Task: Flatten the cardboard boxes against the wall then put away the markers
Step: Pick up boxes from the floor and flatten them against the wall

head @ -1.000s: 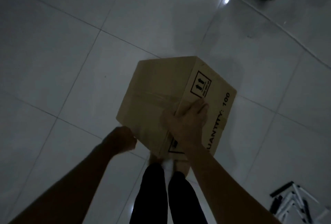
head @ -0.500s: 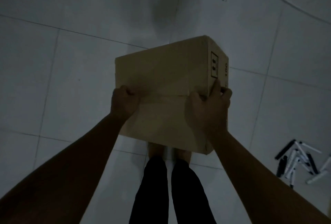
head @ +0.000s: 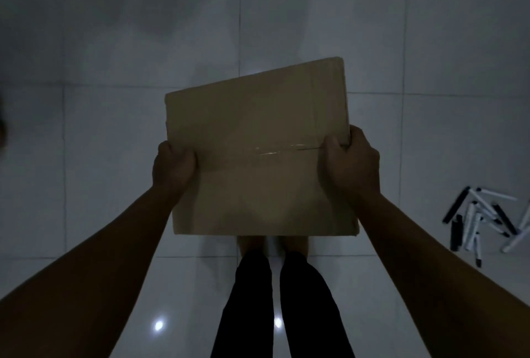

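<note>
Head view shows the brown taped cardboard box [head: 258,151] held mid-frame, left hand [head: 172,167] and right hand [head: 351,161] gripping its side edges at the tape seam; best split that seam first, while the black-and-white markers [head: 481,220] wait lower right.

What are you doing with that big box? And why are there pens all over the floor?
A person is standing on a white tiled floor, holding a closed cardboard box up in front of them. The left hand grips its left edge and the right hand grips its right edge, both about level with the taped seam. The box is not flattened yet. A loose pile of markers lies on the floor to the right, not yet put away.
</note>
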